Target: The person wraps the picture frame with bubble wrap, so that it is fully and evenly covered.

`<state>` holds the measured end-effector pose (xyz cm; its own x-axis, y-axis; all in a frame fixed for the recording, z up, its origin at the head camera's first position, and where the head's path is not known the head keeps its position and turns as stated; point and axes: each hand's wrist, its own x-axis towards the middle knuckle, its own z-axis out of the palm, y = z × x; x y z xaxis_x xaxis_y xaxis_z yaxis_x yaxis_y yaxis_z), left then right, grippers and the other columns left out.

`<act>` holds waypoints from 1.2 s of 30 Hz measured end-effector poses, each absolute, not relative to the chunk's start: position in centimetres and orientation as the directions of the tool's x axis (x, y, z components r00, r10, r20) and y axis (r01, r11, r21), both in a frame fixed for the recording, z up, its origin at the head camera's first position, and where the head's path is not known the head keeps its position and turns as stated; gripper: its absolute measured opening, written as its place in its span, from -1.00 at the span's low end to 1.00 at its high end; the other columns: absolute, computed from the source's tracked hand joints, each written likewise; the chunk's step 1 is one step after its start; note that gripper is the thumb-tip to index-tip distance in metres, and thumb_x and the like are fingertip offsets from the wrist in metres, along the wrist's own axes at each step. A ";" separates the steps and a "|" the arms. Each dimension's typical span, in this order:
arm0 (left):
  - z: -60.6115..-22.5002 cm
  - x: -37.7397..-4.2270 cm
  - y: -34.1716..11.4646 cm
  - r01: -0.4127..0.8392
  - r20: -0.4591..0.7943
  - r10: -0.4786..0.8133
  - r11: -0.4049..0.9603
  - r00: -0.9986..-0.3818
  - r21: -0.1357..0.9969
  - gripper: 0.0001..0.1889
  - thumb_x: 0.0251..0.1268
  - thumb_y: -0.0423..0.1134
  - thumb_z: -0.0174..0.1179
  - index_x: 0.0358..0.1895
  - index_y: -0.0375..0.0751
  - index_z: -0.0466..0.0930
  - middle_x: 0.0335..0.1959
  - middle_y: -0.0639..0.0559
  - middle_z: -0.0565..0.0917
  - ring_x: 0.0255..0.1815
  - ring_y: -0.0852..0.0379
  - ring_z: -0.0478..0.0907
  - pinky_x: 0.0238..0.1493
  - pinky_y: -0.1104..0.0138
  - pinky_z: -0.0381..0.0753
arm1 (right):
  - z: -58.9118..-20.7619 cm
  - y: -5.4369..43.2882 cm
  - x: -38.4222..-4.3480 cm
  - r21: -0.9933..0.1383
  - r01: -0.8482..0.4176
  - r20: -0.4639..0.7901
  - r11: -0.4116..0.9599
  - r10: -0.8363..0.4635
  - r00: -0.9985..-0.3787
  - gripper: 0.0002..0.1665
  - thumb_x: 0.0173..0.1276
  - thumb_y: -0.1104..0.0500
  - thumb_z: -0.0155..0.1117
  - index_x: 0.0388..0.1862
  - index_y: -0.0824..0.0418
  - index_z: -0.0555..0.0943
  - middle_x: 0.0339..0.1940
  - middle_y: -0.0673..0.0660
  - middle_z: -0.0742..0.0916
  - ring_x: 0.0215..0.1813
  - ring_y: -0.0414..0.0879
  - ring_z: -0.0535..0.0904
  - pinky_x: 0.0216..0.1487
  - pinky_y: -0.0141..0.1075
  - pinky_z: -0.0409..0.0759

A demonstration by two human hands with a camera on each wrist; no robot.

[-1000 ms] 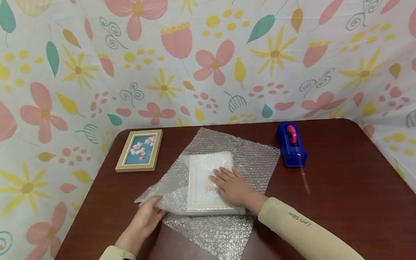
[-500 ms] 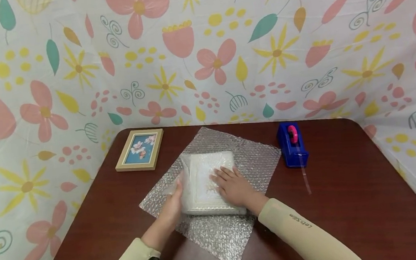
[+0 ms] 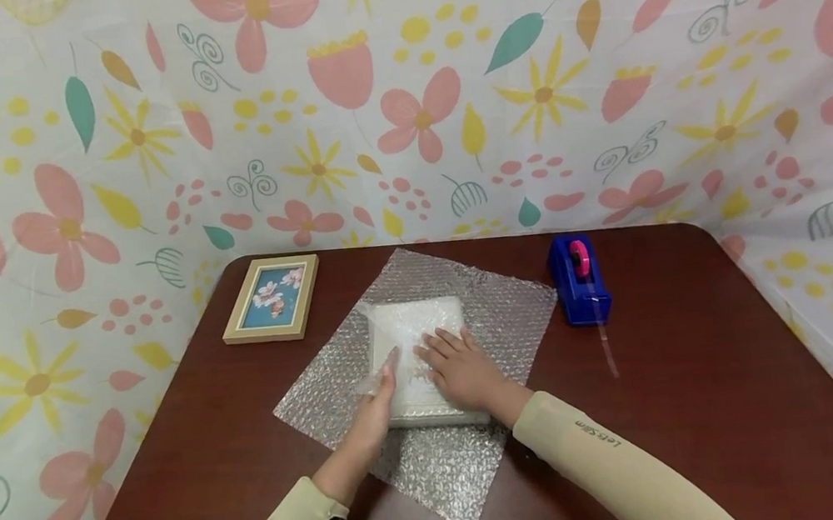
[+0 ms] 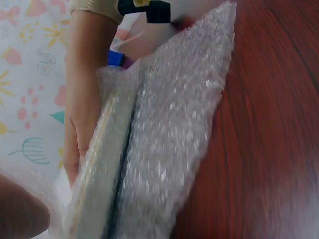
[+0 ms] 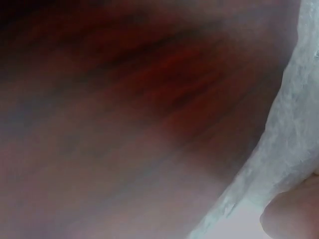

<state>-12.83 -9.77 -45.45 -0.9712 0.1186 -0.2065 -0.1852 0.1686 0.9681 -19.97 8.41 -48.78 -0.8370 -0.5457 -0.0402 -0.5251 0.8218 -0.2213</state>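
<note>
A flat white rectangular object with a thick edge, resembling a picture frame, lies on a diamond-laid sheet of bubble wrap. The left flap of the wrap is folded over part of its top. My left hand holds that flap at the object's left side, thumb up; its other fingers are mostly hidden. My right hand rests flat on the object's top with fingers extended. In the left wrist view, the pale edge shows through the wrap, with the right hand behind it.
A light wooden picture frame with a flower picture lies at the back left of the brown table. A blue tape dispenser stands at the right, a strip of tape hanging from it. Flower-patterned cloth rises behind.
My left hand has moved right and slightly up, bringing the left bubble wrap flap over the white object. The right hand has stayed pressed on top. The head view has shifted slightly.
</note>
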 end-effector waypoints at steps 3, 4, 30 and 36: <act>-45.7 -12.9 -9.2 -0.170 -0.188 0.131 0.135 -0.974 0.976 -0.33 0.70 0.14 -0.39 0.66 -0.16 0.01 0.68 -0.29 -0.01 0.70 -0.37 -0.16 0.66 -0.28 -0.19 | -48.9 8.4 -20.0 -0.236 -0.521 -0.028 0.820 -0.541 -0.840 -0.41 0.67 0.00 -0.08 0.60 0.06 0.31 0.67 0.15 0.33 0.71 0.18 0.12 0.71 0.23 -0.07; -45.8 -12.9 -9.0 -0.165 -0.183 0.131 0.135 -0.974 0.977 -0.32 0.70 0.13 -0.38 0.66 -0.19 0.00 0.68 -0.30 -0.03 0.71 -0.37 -0.18 0.66 -0.27 -0.21 | -48.9 8.3 -20.0 -0.244 -0.523 -0.020 0.817 -0.543 -0.840 -0.41 0.66 0.02 -0.06 0.59 0.08 0.33 0.66 0.16 0.34 0.71 0.19 0.13 0.70 0.26 -0.06; -47.6 -13.6 -5.4 0.168 -0.139 0.241 0.901 -0.961 0.400 0.07 0.37 0.47 0.00 0.56 -0.43 0.16 0.63 -0.37 0.13 0.70 -0.33 -0.01 0.64 -0.15 0.12 | -48.6 8.7 -20.2 -0.438 -0.552 0.037 0.710 -0.599 -0.800 -0.44 0.64 0.14 -0.02 0.55 0.20 0.36 0.63 0.27 0.36 0.70 0.28 0.09 0.65 0.40 -0.20; -48.7 -13.7 -4.6 0.180 -0.107 0.223 0.934 -0.969 0.309 0.12 0.37 0.55 -0.14 0.58 -0.44 0.10 0.64 -0.35 0.09 0.71 -0.31 -0.04 0.66 -0.11 0.11 | -48.7 8.9 -21.4 -0.519 -0.491 -0.021 0.700 -0.584 -0.811 -0.47 0.65 0.19 -0.11 0.51 0.27 0.40 0.62 0.30 0.35 0.69 0.33 0.09 0.61 0.45 -0.26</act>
<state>-13.69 -4.63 -48.72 -0.9690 0.2226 -0.1073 0.1802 0.9337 0.3093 -21.42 8.87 -48.74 -0.8114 -0.5842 -0.0206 -0.4908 0.6999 -0.5190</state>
